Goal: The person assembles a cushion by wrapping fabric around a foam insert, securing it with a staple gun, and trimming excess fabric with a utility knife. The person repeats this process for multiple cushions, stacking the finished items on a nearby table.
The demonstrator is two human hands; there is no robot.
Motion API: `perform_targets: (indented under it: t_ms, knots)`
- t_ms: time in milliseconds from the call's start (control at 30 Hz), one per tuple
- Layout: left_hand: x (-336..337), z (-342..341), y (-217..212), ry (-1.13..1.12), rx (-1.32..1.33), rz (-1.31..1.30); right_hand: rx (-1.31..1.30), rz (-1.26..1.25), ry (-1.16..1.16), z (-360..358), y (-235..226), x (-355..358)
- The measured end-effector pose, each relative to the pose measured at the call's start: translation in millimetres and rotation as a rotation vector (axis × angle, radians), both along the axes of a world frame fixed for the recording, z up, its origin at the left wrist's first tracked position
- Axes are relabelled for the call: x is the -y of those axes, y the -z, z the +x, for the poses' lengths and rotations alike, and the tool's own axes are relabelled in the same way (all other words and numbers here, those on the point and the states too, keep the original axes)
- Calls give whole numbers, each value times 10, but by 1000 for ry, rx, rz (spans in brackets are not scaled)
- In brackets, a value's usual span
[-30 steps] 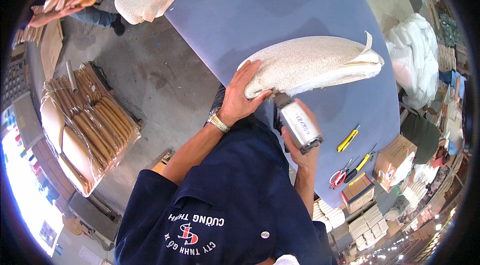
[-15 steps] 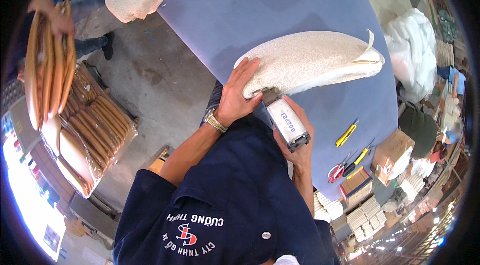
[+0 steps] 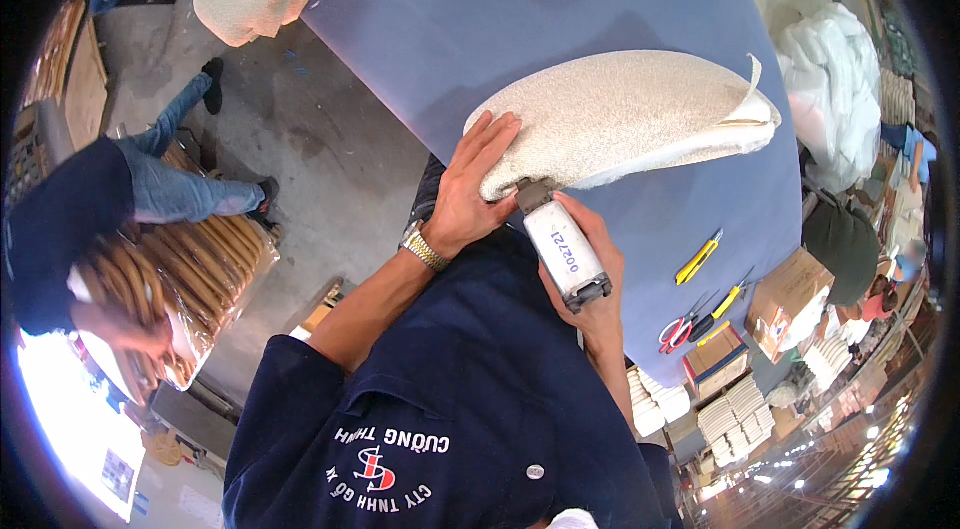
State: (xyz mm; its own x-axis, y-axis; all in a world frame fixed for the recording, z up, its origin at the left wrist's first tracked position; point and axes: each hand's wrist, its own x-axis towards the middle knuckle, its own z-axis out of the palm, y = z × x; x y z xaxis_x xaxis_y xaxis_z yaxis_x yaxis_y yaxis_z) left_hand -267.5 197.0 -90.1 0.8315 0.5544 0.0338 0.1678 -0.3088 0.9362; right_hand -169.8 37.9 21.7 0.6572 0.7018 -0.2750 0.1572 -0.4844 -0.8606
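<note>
We wear a dark navy short-sleeved polo shirt (image 3: 470, 399) with a white button and a red-and-white emblem (lettering around it) on the chest, and a metal-link wristwatch (image 3: 424, 248), silver and gold, on our left wrist.

Blue-topped worktable (image 3: 520, 19)
A beige upholstered cushion (image 3: 630, 114), yellow utility knife (image 3: 697, 258), red-handled scissors (image 3: 680, 329) and cardboard box (image 3: 790, 294) lie on it.
</note>
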Motion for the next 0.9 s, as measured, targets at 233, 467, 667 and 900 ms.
perform_targets:
  t_ms: [233,467,667,900]
  knots:
    - [-4,16,-69,19,-31,3,-46,-9,6,24,37,11]
    - [-22,10,-119,22,-67,-15,4,37,-22,1,87,-37]
    - [-67,2,-147,51,-78,-14,-16,34,0,-33,78,-63]
    - [-351,-20,-406,122,-114,156,103,211,8,49,122,-249]
